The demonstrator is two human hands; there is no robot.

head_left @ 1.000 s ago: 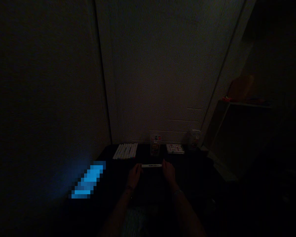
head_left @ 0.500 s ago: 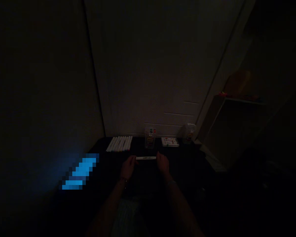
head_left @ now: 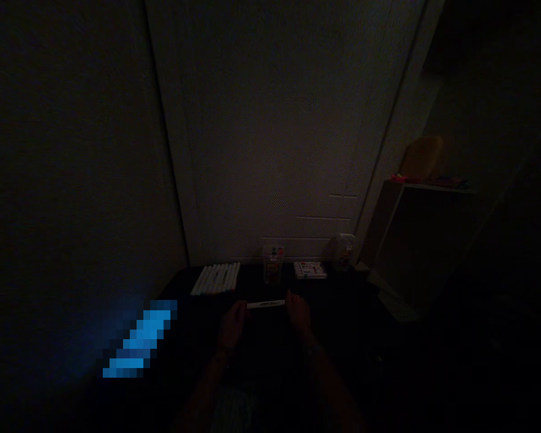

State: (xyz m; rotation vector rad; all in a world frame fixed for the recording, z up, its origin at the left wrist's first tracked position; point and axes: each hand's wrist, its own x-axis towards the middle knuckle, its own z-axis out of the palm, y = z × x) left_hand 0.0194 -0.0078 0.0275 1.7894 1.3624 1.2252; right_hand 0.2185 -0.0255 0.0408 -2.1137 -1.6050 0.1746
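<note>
A white marker pen with dark print along its barrel is held level between my two hands, above the dark table. My left hand is closed on its left end. On the opposite end, the fingers of my right hand are closed too. Beyond the hands, a row of white markers lies side by side at the left. A clear plastic case stands upright behind the held marker. Right of it lies a flat pack of markers. The dim light hides finger detail.
Another clear case stands at the table's back right, near the wall. A bright blue pixelated patch glows at the left. At the right is a cabinet with a yellowish object on top.
The view has tilted upward a little, so the table and its things sit lower in the picture. Both hands keep hold of the marker, which now slants slightly more.
</note>
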